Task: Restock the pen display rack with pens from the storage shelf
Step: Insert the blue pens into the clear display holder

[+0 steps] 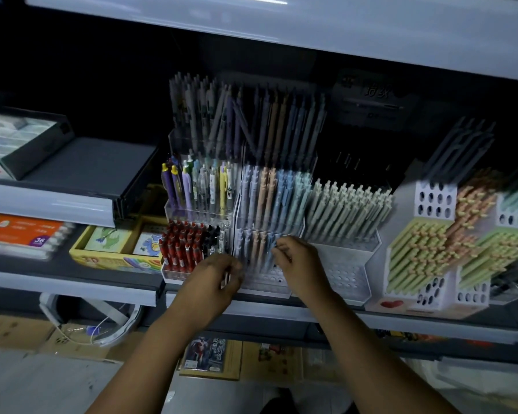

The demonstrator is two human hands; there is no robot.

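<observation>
Reaching into the pastel pens of the clear rack, left hand curled, right hand pinching, grips unclear

Motion blur smears the pastel pens between both hands, hiding any grasp.

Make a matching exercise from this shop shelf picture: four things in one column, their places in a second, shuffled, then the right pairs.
Things
1. red pens
2. yellow box
3. pale green pens
4. heart sticker

Places
A. right of the pastel rack
B. low on the white holder's front, far right
C. bottom left tier of the clear rack
D. left of the clear rack, on the shelf

Pairs: 1-C, 2-D, 3-A, 4-B
</observation>
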